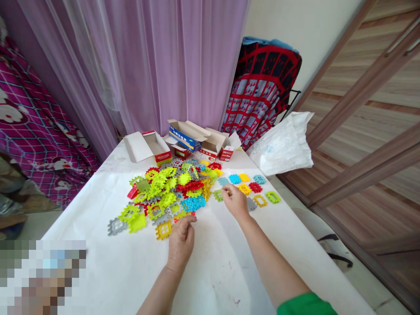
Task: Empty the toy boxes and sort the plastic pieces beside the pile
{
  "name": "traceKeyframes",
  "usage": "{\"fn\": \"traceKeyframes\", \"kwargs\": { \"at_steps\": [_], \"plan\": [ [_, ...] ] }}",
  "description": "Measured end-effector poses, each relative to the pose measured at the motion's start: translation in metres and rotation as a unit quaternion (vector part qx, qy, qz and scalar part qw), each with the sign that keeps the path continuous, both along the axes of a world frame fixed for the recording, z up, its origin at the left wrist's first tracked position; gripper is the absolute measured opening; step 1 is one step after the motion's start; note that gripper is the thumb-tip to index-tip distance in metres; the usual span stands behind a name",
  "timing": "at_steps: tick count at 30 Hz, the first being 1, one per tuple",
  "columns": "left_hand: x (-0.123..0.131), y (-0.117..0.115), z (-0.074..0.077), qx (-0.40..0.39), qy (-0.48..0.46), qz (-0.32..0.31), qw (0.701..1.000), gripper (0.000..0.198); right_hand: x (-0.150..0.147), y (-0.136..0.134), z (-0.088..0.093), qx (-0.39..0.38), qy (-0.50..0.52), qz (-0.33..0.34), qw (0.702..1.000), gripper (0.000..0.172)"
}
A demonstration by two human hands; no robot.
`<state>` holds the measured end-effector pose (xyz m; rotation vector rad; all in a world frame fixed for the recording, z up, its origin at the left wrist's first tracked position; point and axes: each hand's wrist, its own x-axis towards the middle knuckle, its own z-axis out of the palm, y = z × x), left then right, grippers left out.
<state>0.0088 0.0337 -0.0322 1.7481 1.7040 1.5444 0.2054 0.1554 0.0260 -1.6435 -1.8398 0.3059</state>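
Observation:
My right hand (235, 202) is closed, its fingertips at the edge of a green square building tile (218, 195) with notched edges. That tile is at the left end of loose rows of tiles, among them a blue tile (234, 178), a red tile (255, 187) and a grey tile (251, 204) partly behind my wrist. My left hand (182, 238) has curled fingers at the near side of a mixed heap of tiles (167, 186). Beside it lies a yellow frame tile (163, 230). Whether anything is between the left fingers is hidden.
Behind the heap stand open cardboard boxes, including a blue box (184, 136) and a red box (158, 146). A white plastic bag (285, 146) rests at the table's right edge. A white cover lies over the table (98, 258); purple curtains (170, 65) hang behind.

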Motion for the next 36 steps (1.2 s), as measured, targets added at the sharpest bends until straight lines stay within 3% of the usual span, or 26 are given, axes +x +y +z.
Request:
{"fn": "traceKeyframes", "kwargs": {
  "at_steps": [3,6,10,16,20,23,27,31,33,36],
  "plan": [
    [0.0,0.002,0.001,0.019,-0.021,0.001,1.0,0.026,-0.022,0.04,0.015,-0.045,-0.015,-0.067,0.997,0.02],
    [0.0,0.004,0.004,0.041,-0.024,-0.002,0.999,0.025,-0.033,0.07,0.017,-0.112,0.042,-0.097,0.988,0.034],
    [0.0,0.006,0.007,0.049,-0.028,0.001,0.998,0.023,-0.028,0.082,0.012,-0.137,0.12,-0.111,0.977,0.033],
    [0.003,0.009,0.006,0.03,-0.049,-0.014,0.998,0.023,-0.013,0.05,0.012,-0.144,0.239,-0.073,0.958,0.036],
    [0.003,0.009,0.006,0.01,-0.045,-0.01,0.999,0.023,-0.019,0.016,0.012,-0.199,0.428,-0.012,0.882,0.042],
    [0.003,0.007,0.008,0.008,-0.032,0.0,0.999,0.024,-0.027,-0.017,0.004,-0.239,0.466,0.019,0.852,0.045],
    [0.003,0.003,0.012,-0.005,-0.013,0.003,1.0,0.032,-0.03,-0.064,-0.013,-0.278,0.41,0.077,0.865,0.04],
    [0.004,0.001,0.011,-0.034,0.029,-0.06,0.997,0.031,-0.02,-0.088,-0.029,-0.239,0.404,0.082,0.879,0.041],
    [0.003,0.002,0.008,-0.036,0.052,-0.083,0.995,0.024,-0.01,-0.09,-0.034,-0.194,0.373,0.056,0.906,0.038],
    [0.002,0.004,0.003,-0.05,0.05,-0.079,0.994,0.02,0.008,-0.084,-0.033,-0.114,0.206,0.028,0.972,0.03]
  ]
}}
